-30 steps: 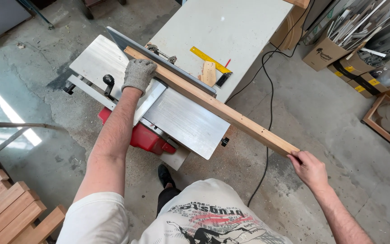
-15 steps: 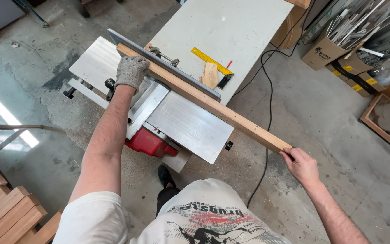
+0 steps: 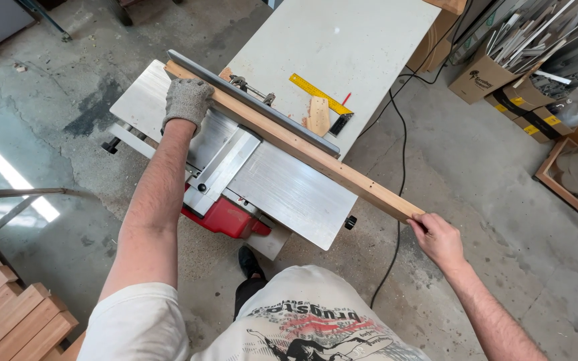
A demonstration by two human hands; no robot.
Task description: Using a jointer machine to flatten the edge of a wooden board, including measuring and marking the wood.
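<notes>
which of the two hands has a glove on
The left hand, pressing down on the long wooden strip over the jointer table, wears a grey glove; the right hand at the strip's near end is bare.

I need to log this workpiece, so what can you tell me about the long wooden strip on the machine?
The wooden strip is a long, slim, pale brown bar of squared section, with small dark spots near its close end. It lies flat along the grey fence on the metal machine table, its close end jutting past the table. The gloved left hand presses its far part; the bare right hand grips its close end.

Left hand (image 3: 186,101) gloved, right hand (image 3: 438,238) bare
</notes>
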